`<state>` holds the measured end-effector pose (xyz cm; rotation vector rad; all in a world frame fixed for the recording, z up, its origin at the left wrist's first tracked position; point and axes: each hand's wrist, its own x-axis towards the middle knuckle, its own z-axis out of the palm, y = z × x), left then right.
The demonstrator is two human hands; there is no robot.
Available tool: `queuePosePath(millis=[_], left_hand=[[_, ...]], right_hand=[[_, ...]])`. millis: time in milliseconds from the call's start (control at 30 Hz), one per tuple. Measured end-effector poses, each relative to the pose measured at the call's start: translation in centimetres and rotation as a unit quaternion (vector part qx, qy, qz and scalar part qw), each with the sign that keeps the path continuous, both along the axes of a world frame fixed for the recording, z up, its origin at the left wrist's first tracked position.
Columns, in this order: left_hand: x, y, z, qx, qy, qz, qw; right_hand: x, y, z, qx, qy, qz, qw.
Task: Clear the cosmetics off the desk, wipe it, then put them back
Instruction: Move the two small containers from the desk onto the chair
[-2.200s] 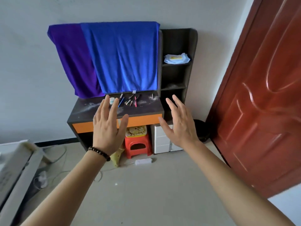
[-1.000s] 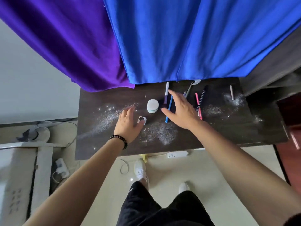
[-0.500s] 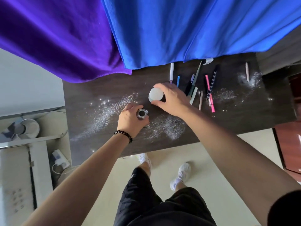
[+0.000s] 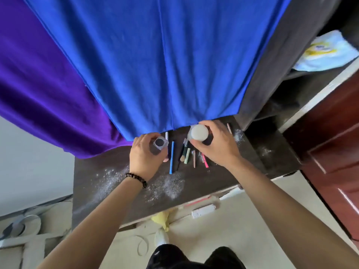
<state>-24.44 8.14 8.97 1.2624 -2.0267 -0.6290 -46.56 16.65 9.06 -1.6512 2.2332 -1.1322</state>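
While a purple cloth and a blue cloth hang over the back edge of the table, the dark top in front of them lies open on the left. It is dusted with white powder out toward the front edge. The left grip, with a bead bracelet at the wrist, curls its fingers round a small square clear jar at the blue cloth's hem. Something dark shows inside the jar. Whether it rests on the table or is lifted I cannot tell. Between the two grips lies a row of pencils, a blue pencil nearest the left one and a pink pencil just beside the right wrist. The right grip wraps fingers and thumb round a round white jar, lid on and contents hidden, also at the hem. Further right a pale stick lies near the table's right end, which meets a dark shelf unit. A wipes packet lies on one shelf, and a red-brown door stands at the far right.
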Motion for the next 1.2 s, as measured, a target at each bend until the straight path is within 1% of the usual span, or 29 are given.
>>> queuePosePath(millis=[133, 267, 367, 433, 500, 567, 667, 767, 833, 967, 1067, 1200], left_hand=[[-6.6, 4.0, 3.4, -0.057, 0.033, -0.076, 0.995], [-13.4, 8.4, 4.9, -0.054, 0.073, -0.181, 0.979], [-18.3, 12.5, 6.0, -0.053, 0.094, -0.268, 0.957], [-21.2, 15.8, 6.8, -0.060, 0.113, -0.342, 0.931], [-24.0, 19.4, 7.1, -0.056, 0.129, -0.421, 0.896], [-26.4, 23.9, 7.3, -0.038, 0.135, -0.487, 0.862], [-28.5, 31.8, 7.3, -0.003, 0.141, -0.572, 0.808], [-28.9, 40.5, 7.3, 0.029, 0.152, -0.640, 0.753], [-28.8, 46.4, 7.3, 0.043, 0.161, -0.679, 0.715], [-28.3, 58.8, 6.9, 0.072, 0.149, -0.747, 0.644], [-28.2, 67.0, 6.5, 0.094, 0.137, -0.770, 0.616], [-28.5, 78.6, 6.1, 0.105, 0.116, -0.791, 0.591]], right_hand=[[-5.1, 7.2, 1.9, -0.060, 0.011, -0.074, 0.995], [-9.0, 15.5, 2.9, -0.075, 0.026, -0.167, 0.983], [-10.8, 22.5, 3.7, -0.065, 0.045, -0.269, 0.960], [-11.2, 27.7, 4.2, -0.059, 0.057, -0.330, 0.940], [-10.7, 33.4, 4.7, -0.060, 0.065, -0.403, 0.911], [-9.1, 39.4, 5.0, -0.057, 0.077, -0.480, 0.872], [-5.3, 48.2, 5.2, -0.049, 0.067, -0.574, 0.815], [-0.9, 56.3, 5.4, -0.021, 0.082, -0.642, 0.762], [1.5, 61.5, 5.5, -0.006, 0.091, -0.689, 0.719], [4.7, 72.0, 5.0, -0.034, 0.081, -0.748, 0.658], [5.6, 78.8, 4.2, -0.041, 0.064, -0.774, 0.629], [6.5, 89.0, 3.6, -0.013, 0.042, -0.789, 0.613]])
